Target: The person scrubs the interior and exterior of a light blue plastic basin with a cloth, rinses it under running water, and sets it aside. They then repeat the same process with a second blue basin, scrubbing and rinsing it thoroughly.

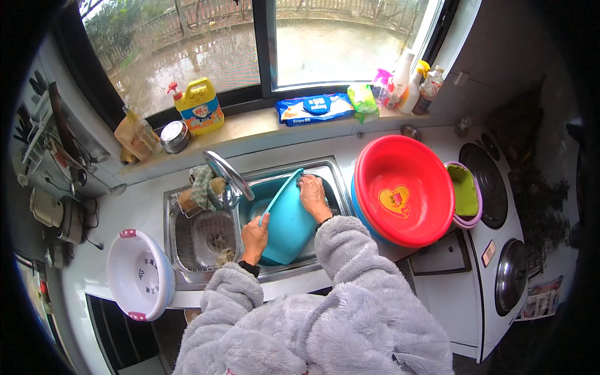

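A teal plastic basin [291, 229] stands tilted on its side in the right bowl of the stainless steel sink [341, 187], its rim running up to the right. My left hand [255, 236] grips the lower left part of that rim, thumb along the edge. Near the rim's upper end, my right hand [313, 193] presses a dark scrubber [300, 182], mostly hidden by the fingers, against the basin's outside. Behind my left hand, more teal plastic lies in the same sink bowl. A chrome faucet [229, 176] arches above the sink divider.
Stacked red basins [424, 187] stand right of the sink, beside a green basket [461, 190]. A white basin [136, 272] sits at the left counter edge. A wire rack with a cloth [205, 187] hangs over the left bowl. Bottles and a wipes pack [316, 108] line the windowsill.
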`<state>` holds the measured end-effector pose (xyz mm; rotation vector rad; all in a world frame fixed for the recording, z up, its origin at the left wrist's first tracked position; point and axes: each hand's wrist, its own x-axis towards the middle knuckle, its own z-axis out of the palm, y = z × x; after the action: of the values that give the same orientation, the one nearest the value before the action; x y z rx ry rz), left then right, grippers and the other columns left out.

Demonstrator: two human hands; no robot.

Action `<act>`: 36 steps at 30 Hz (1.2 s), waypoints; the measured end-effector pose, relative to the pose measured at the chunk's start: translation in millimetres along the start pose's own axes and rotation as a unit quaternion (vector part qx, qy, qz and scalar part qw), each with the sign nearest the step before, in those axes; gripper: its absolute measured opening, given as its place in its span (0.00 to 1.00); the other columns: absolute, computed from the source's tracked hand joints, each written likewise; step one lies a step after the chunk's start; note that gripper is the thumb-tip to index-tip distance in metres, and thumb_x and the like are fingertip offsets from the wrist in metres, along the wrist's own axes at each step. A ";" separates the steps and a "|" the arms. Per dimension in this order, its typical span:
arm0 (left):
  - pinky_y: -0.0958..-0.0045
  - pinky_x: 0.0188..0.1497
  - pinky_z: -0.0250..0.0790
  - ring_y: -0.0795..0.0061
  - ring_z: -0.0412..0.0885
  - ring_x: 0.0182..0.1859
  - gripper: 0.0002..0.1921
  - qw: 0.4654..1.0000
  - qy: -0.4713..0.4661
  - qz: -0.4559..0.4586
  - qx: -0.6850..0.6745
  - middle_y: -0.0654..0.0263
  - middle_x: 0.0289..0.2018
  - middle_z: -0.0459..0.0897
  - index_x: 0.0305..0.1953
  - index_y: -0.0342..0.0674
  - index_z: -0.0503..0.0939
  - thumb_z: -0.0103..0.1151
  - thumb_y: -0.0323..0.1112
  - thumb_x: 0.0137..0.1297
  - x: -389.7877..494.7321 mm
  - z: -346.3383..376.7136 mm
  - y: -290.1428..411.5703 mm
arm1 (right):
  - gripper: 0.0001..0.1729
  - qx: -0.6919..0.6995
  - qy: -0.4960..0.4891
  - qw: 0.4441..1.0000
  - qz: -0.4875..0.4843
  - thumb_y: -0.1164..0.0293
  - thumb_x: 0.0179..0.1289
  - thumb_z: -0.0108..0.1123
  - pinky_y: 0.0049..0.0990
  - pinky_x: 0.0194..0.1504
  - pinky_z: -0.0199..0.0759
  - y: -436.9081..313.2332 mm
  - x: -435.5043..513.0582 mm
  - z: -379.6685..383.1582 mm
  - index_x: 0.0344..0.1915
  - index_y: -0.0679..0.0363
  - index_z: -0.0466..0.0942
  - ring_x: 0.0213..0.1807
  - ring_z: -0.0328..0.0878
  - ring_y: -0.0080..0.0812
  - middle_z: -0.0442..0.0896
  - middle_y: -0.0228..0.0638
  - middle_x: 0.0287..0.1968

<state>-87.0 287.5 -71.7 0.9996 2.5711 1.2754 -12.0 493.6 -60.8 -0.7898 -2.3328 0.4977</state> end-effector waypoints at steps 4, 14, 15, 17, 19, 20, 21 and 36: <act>0.46 0.30 0.64 0.37 0.77 0.30 0.35 0.999 -0.007 -0.021 0.030 0.45 0.22 0.78 0.26 0.38 0.76 0.39 0.68 0.72 0.2 0.2 -0.4 | 0.13 0.001 -0.001 0.996 -0.084 0.75 0.60 0.59 0.43 0.56 0.69 -29.1 -34.7 -2.2 0.44 0.68 0.78 0.53 0.74 0.50 0.79 0.47 0.54; 0.44 0.32 0.64 0.35 0.77 0.32 0.36 0.999 -0.027 -0.016 0.005 0.43 0.24 0.78 0.26 0.37 0.76 0.38 0.68 0.72 4.8 -3.5 1.3 | 0.10 0.013 0.017 0.999 -0.046 0.77 0.59 0.56 0.44 0.53 0.69 -11.7 -19.2 -12.6 0.42 0.65 0.76 0.50 0.74 0.52 0.80 0.47 0.48; 0.43 0.32 0.64 0.34 0.77 0.33 0.36 1.000 -0.024 -0.010 0.009 0.42 0.24 0.78 0.27 0.37 0.77 0.38 0.68 0.72 6.1 -3.5 1.5 | 0.14 0.028 0.023 0.995 -0.092 0.78 0.59 0.54 0.43 0.54 0.69 -15.5 -32.0 -10.5 0.46 0.66 0.77 0.52 0.74 0.51 0.79 0.47 0.50; 0.44 0.33 0.64 0.34 0.77 0.34 0.36 0.999 -0.047 -0.017 0.017 0.42 0.26 0.79 0.28 0.37 0.78 0.39 0.68 0.72 4.5 -5.0 1.0 | 0.19 0.011 0.020 0.981 -0.192 0.78 0.59 0.54 0.41 0.59 0.69 -30.8 -78.8 -14.8 0.52 0.66 0.78 0.57 0.74 0.46 0.79 0.44 0.54; 0.44 0.33 0.65 0.34 0.77 0.33 0.36 0.999 -0.039 -0.003 0.013 0.42 0.25 0.79 0.28 0.37 0.78 0.39 0.68 0.72 2.8 -6.6 1.3 | 0.21 0.016 -0.009 0.959 -0.284 0.77 0.59 0.54 0.40 0.62 0.68 -42.1 -118.0 -23.7 0.54 0.65 0.78 0.59 0.73 0.43 0.78 0.41 0.56; 0.44 0.33 0.65 0.34 0.77 0.33 0.36 0.999 -0.045 0.001 0.002 0.43 0.25 0.79 0.28 0.37 0.78 0.39 0.69 0.72 0.8 -7.7 1.3 | 0.22 0.013 -0.024 0.940 -0.340 0.77 0.59 0.54 0.39 0.63 0.67 -43.3 -128.5 -26.8 0.55 0.64 0.78 0.60 0.72 0.41 0.78 0.40 0.57; 0.45 0.33 0.65 0.35 0.77 0.33 0.36 0.999 -0.047 0.001 -0.005 0.43 0.24 0.79 0.28 0.37 0.78 0.39 0.69 0.72 -0.9 -8.4 1.2 | 0.22 0.015 -0.029 0.938 -0.346 0.77 0.58 0.55 0.39 0.64 0.67 -42.9 -134.3 -28.6 0.54 0.64 0.79 0.60 0.73 0.41 0.78 0.39 0.57; 0.45 0.33 0.65 0.34 0.77 0.33 0.40 0.999 -0.044 -0.010 -0.010 0.42 0.24 0.78 0.27 0.36 0.77 0.37 0.72 0.70 1.0 -4.9 -2.3 | 0.15 0.110 0.031 0.983 -0.140 0.80 0.54 0.62 0.41 0.57 0.65 -35.2 -126.4 -34.1 0.44 0.59 0.80 0.50 0.77 0.44 0.83 0.40 0.46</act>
<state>-90.7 283.8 -70.1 0.9998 2.4914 1.2209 75.6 390.8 -72.3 -0.3601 -2.2345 0.5842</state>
